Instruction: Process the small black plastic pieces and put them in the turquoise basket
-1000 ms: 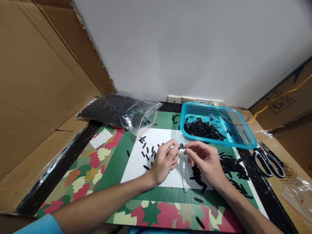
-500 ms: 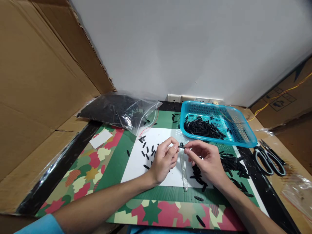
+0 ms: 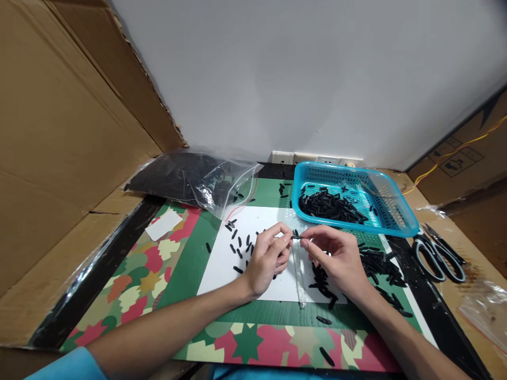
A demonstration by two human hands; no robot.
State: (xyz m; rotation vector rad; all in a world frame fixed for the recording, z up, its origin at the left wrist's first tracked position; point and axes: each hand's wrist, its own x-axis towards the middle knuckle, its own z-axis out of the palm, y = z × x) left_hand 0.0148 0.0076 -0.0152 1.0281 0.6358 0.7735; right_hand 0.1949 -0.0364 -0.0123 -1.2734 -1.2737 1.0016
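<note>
Between the fingertips of my left hand (image 3: 269,258) and my right hand (image 3: 330,256) is a small dark stick-like piece (image 3: 296,237), pinched at both ends. Below it, a narrow clear plastic strip (image 3: 300,279) lies lengthwise on white paper (image 3: 233,282). Loose black pieces (image 3: 237,248) are scattered on the paper beyond my left hand. A denser heap of black pieces (image 3: 322,285) lies under and beside my right hand, and more black pieces (image 3: 380,266) spread to its right. I cannot make out exactly what the pieces are.
A blue plastic basket (image 3: 356,228) holding many black pieces stands at the back right. Scissors (image 3: 438,258) lie right of the mat. A zip bag (image 3: 186,179) of dark material sits at the back left, near a cardboard box (image 3: 71,132). A white card (image 3: 163,226) lies on the patterned mat.
Both hands keep nearly the same place and still pinch the dark piece. The view has shifted very slightly; nothing else has visibly moved.
</note>
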